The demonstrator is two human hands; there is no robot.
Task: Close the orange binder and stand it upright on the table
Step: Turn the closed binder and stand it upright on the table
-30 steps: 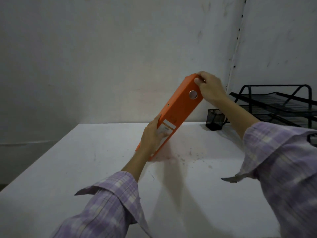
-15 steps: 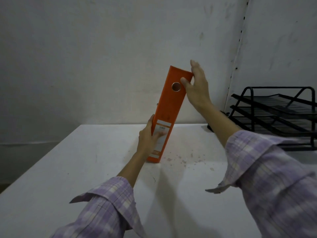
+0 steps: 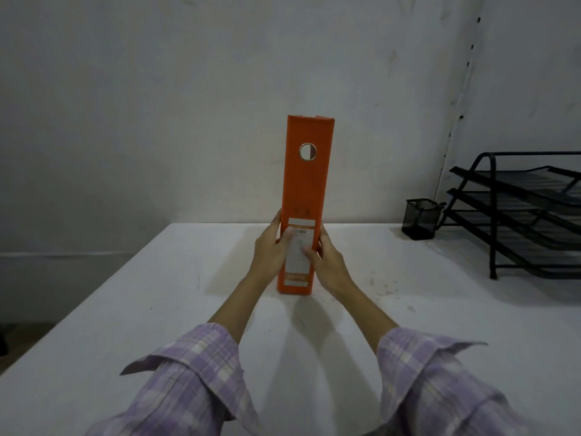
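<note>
The orange binder (image 3: 306, 184) is closed and stands upright on the white table (image 3: 157, 309), its spine with a round finger hole and a white label facing me. My left hand (image 3: 271, 251) grips its lower left side, thumb on the label. My right hand (image 3: 328, 261) grips the lower right side, thumb also on the label. The binder's bottom edge rests on the table.
A black mesh pen cup (image 3: 420, 218) sits at the back right, next to a black tiered wire tray rack (image 3: 518, 212) on the right. A plain wall rises directly behind the table. Small specks mark the table surface near the binder.
The binder swung from a rightward tilt to fully upright. My right hand came down from its top to the lower right side; my left hand stayed on the lower part.
</note>
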